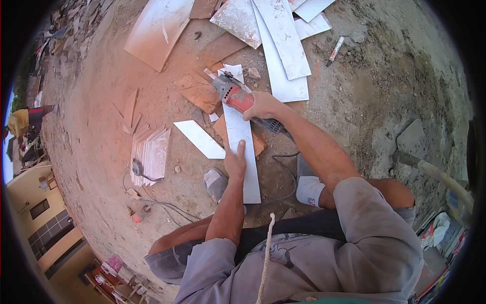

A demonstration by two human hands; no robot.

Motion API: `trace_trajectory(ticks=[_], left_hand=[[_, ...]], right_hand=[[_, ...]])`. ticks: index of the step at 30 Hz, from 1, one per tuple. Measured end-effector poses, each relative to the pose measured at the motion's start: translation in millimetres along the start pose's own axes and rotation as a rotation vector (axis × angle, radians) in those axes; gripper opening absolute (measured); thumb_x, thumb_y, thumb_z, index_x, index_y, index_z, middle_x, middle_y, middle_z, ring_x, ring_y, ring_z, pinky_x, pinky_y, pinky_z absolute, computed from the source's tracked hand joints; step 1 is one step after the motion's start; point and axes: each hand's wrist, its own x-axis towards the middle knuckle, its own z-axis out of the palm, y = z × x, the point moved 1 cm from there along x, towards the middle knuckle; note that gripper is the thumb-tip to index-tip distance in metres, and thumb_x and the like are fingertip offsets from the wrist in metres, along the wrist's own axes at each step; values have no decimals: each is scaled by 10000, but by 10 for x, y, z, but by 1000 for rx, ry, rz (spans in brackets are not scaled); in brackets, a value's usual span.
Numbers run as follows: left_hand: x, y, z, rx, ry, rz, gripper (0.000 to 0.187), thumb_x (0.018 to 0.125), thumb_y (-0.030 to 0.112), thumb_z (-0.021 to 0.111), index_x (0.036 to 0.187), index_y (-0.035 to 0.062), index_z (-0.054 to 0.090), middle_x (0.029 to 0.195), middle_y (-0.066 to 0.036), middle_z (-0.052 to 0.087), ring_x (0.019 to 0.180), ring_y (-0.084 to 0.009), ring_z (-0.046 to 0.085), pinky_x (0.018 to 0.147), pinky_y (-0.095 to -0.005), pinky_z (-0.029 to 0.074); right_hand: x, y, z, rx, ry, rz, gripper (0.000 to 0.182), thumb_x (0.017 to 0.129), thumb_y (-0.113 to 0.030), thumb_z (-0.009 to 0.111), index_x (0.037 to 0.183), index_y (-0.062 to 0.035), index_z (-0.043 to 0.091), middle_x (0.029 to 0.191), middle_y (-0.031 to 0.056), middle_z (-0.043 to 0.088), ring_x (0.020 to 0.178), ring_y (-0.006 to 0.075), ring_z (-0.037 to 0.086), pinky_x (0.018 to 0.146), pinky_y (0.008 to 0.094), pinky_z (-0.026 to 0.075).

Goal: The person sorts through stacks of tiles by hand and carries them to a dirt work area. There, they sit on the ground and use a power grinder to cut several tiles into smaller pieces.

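My right hand [263, 106] is wrapped around the body of a red and grey angle grinder [237, 98]. The grinder's head lies over the far end of a long white tile strip [248, 177]. My left hand [235, 161] grips the left edge of that strip, thumb on top, fingers partly hidden. Under the strip, orange blocks [260, 142] show on both sides. A slanted white tile piece [199, 139] lies on the ground just left of my left hand. Whether the blade touches the tile is hard to tell.
White tiles [286, 45] lie ahead, with a large dusty tile [159, 33] at far left. A stack of narrow tile strips [151, 156] sits left. A marker [335, 50] lies right. Cables [291, 187] run near my feet. Another person [20, 123] is at far left.
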Motion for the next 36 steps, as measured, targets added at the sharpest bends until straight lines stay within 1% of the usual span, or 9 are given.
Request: trace_trajectory(ticks=[3, 5, 24, 26, 28, 30, 32, 33, 36], left_hand=[[-14, 16, -9, 11, -2, 5, 707, 937, 512, 591, 1379, -21, 451, 1124, -309, 649, 1075, -448, 627, 911, -464, 483], [-19, 61, -33, 46, -30, -57, 705, 946, 495, 590, 1383, -41, 452, 1160, -291, 644, 1106, -403, 628, 949, -434, 467], [3, 0, -9, 35, -10, -65, 697, 951, 472, 596, 1397, -42, 445, 1165, -280, 648, 1113, -387, 628, 952, -424, 465], [14, -37, -1, -16, -25, 1, 747, 926, 534, 596, 1393, -26, 434, 1107, -321, 648, 1062, -464, 627, 896, -473, 489], [6, -40, 10, 4, -15, -7, 751, 925, 536, 595, 1391, -31, 435, 1110, -321, 647, 1065, -464, 626, 901, -472, 487], [-1, -15, -7, 29, -5, -11, 754, 925, 538, 594, 1388, -36, 436, 1114, -322, 646, 1068, -465, 624, 906, -471, 485], [-10, 20, -11, 18, -2, -39, 663, 949, 469, 598, 1348, -49, 486, 1149, -278, 653, 1102, -383, 634, 939, -421, 472], [3, 7, -8, 16, -2, -37, 663, 949, 469, 598, 1348, -49, 486, 1149, -278, 653, 1102, -383, 634, 939, -421, 472], [14, -55, 8, 5, -29, -7, 761, 925, 541, 590, 1398, -35, 432, 1130, -318, 644, 1084, -456, 621, 923, -464, 477]], right_hand=[[-24, 45, 24, 11, 6, -5, 769, 536, -407, 800, 1128, 48, 621, 1068, 248, 667, 993, 345, 648, 886, 374, 497], [-52, 34, 26, 24, 6, -11, 761, 537, -410, 794, 1123, 45, 623, 1068, 244, 668, 988, 345, 648, 882, 374, 497], [-62, -3, -22, 16, -2, -29, 745, 549, -414, 784, 1093, 75, 641, 1071, 281, 669, 1010, 368, 658, 892, 375, 511], [-99, 12, -22, 27, -12, -35, 744, 549, -415, 784, 1091, 75, 641, 1070, 280, 669, 1011, 367, 657, 894, 375, 510], [-106, 10, -19, -11, 1, 3, 755, 541, -414, 785, 1114, 48, 615, 1058, 239, 665, 990, 344, 645, 885, 370, 495], [-119, 23, -22, -5, 0, -11, 765, 551, -418, 781, 1116, 69, 615, 1075, 261, 662, 1010, 359, 646, 894, 375, 500], [-118, 44, -17, -1, 1, -24, 775, 561, -423, 777, 1118, 90, 615, 1092, 283, 658, 1029, 373, 647, 904, 379, 504], [-116, 54, -11, -10, 5, -22, 780, 562, -424, 775, 1122, 94, 610, 1094, 286, 656, 1033, 377, 644, 905, 380, 504], [-135, 60, -11, -24, 3, -11, 785, 563, -426, 773, 1123, 100, 605, 1093, 290, 654, 1035, 381, 642, 904, 382, 505]])
